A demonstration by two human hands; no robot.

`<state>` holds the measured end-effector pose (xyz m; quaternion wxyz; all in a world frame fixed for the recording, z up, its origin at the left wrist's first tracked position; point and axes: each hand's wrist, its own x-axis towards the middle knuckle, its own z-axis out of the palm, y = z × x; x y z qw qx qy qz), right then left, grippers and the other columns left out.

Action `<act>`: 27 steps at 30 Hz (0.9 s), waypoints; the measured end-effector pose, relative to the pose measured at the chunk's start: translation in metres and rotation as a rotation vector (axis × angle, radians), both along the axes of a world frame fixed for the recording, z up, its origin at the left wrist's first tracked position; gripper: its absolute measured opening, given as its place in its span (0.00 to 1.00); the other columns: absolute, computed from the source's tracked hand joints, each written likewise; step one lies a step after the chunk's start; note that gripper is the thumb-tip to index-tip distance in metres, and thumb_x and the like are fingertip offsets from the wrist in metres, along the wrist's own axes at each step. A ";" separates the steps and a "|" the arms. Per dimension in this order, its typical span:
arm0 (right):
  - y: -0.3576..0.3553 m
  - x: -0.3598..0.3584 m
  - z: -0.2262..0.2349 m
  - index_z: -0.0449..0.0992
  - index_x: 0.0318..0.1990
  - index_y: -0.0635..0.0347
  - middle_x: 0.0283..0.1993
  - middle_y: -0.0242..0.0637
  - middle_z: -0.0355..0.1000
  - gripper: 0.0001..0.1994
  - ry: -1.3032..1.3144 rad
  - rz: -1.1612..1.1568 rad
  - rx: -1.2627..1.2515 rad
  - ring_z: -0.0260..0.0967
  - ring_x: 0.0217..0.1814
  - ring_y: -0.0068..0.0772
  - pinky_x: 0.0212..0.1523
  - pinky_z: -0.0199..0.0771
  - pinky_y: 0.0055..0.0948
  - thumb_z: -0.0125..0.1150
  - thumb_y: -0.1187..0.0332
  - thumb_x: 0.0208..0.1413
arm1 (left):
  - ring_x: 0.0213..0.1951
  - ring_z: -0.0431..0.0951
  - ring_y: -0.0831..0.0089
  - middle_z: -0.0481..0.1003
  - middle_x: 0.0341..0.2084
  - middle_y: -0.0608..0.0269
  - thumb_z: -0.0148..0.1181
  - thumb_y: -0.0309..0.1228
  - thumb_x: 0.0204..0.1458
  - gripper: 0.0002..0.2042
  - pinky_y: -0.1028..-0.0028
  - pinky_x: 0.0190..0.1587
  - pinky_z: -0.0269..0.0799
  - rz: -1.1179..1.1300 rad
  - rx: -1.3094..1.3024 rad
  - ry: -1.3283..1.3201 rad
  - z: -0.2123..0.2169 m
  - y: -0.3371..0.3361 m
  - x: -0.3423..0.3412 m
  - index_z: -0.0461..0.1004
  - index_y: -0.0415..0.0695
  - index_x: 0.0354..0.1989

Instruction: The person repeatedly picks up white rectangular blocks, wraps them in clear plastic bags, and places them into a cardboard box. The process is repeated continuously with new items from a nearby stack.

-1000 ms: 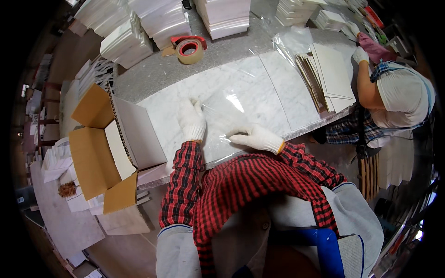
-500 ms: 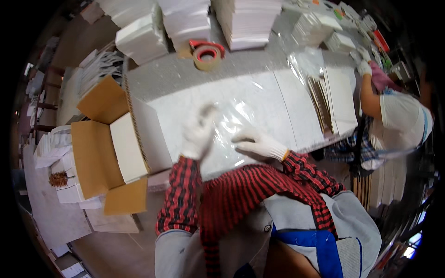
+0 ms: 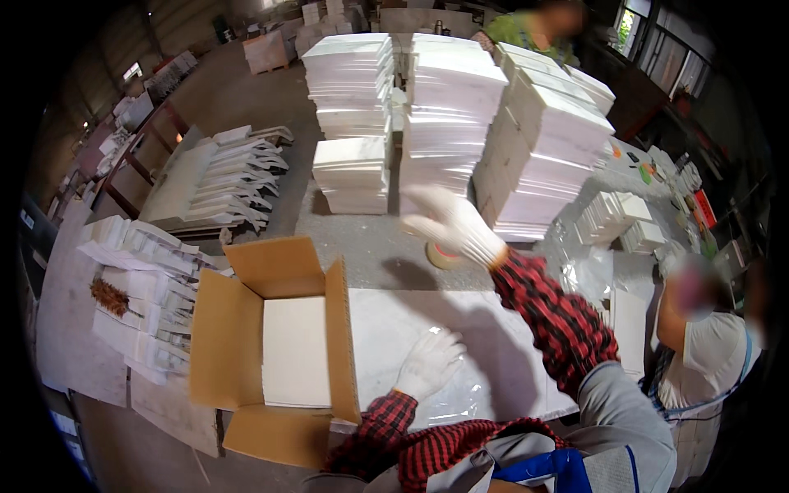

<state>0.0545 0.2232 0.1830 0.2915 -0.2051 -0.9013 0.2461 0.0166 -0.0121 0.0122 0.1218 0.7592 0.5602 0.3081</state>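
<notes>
My left hand [image 3: 431,361], in a white glove, lies flat with fingers spread on a sheet of clear plastic film [image 3: 456,403]. The film rests on the white work surface [image 3: 386,312] in front of me. Stretched out to the far side, my right hand [image 3: 456,226], also gloved, is raised before the stacks of white slabs [image 3: 452,107]. Its fingers point left, and I see nothing in them. Just below that hand shows part of a tape roll [image 3: 444,257]; the rest is hidden. An open cardboard box [image 3: 230,337] stands left of my left hand, with a white slab [image 3: 296,353] inside.
More tall slab stacks [image 3: 349,86] line the table's far side. At the right, a co-worker [image 3: 715,353] stands by small white stacks [image 3: 612,218]; another person [image 3: 526,29] is at the back. White pieces [image 3: 148,320] and a brown brush [image 3: 111,297] lie far left.
My right hand has left the film and reached far forward over the tape roll. My left hand has settled flat on the film. The view has tilted up, showing more of the stacks.
</notes>
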 end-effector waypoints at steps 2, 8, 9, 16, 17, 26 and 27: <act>0.035 -0.066 0.001 0.71 0.63 0.57 0.58 0.52 0.72 0.29 -0.030 0.015 0.185 0.73 0.57 0.56 0.58 0.74 0.46 0.66 0.50 0.60 | 0.62 0.72 0.55 0.75 0.56 0.56 0.60 0.36 0.59 0.13 0.56 0.67 0.65 -0.008 -0.041 0.009 -0.004 0.002 0.000 0.78 0.44 0.48; 0.148 -0.179 -0.020 0.68 0.68 0.50 0.61 0.49 0.71 0.38 -0.372 -0.011 0.503 0.70 0.63 0.56 0.63 0.71 0.52 0.68 0.40 0.54 | 0.62 0.73 0.54 0.76 0.56 0.56 0.64 0.34 0.56 0.14 0.54 0.65 0.67 -0.027 -0.005 -0.120 0.001 0.012 0.001 0.78 0.42 0.48; 0.150 -0.193 -0.023 0.68 0.68 0.48 0.60 0.50 0.71 0.39 -0.426 0.001 0.476 0.70 0.62 0.57 0.62 0.71 0.52 0.69 0.39 0.53 | 0.62 0.73 0.54 0.76 0.56 0.56 0.65 0.34 0.55 0.14 0.53 0.64 0.67 -0.019 -0.044 -0.142 0.009 0.011 -0.001 0.78 0.42 0.48; 0.150 -0.194 -0.018 0.72 0.64 0.46 0.51 0.54 0.74 0.39 -0.419 0.008 0.439 0.72 0.56 0.60 0.55 0.75 0.53 0.73 0.38 0.47 | 0.51 0.76 0.54 0.77 0.48 0.56 0.67 0.33 0.51 0.15 0.57 0.52 0.72 -0.047 -0.025 -0.175 0.007 0.023 -0.005 0.78 0.43 0.46; 0.147 -0.189 -0.018 0.73 0.62 0.48 0.51 0.54 0.75 0.38 -0.385 -0.026 0.465 0.72 0.56 0.59 0.54 0.75 0.52 0.73 0.39 0.47 | 0.52 0.76 0.54 0.77 0.49 0.56 0.67 0.33 0.51 0.14 0.57 0.54 0.72 -0.060 -0.114 -0.153 0.011 0.026 -0.005 0.78 0.43 0.45; 0.019 -0.067 0.009 0.73 0.63 0.53 0.52 0.57 0.72 0.38 -0.033 -0.076 0.032 0.68 0.57 0.60 0.56 0.73 0.52 0.73 0.49 0.43 | 0.51 0.77 0.50 0.78 0.47 0.50 0.62 0.32 0.55 0.11 0.54 0.54 0.71 -0.034 -0.296 0.157 -0.011 0.020 0.012 0.79 0.44 0.46; -0.001 -0.033 0.010 0.71 0.66 0.51 0.54 0.57 0.70 0.40 -0.075 -0.060 -0.086 0.66 0.58 0.61 0.57 0.71 0.52 0.73 0.47 0.43 | 0.50 0.77 0.50 0.78 0.46 0.49 0.61 0.32 0.56 0.11 0.54 0.54 0.71 -0.049 -0.316 0.194 -0.014 0.019 0.012 0.79 0.44 0.46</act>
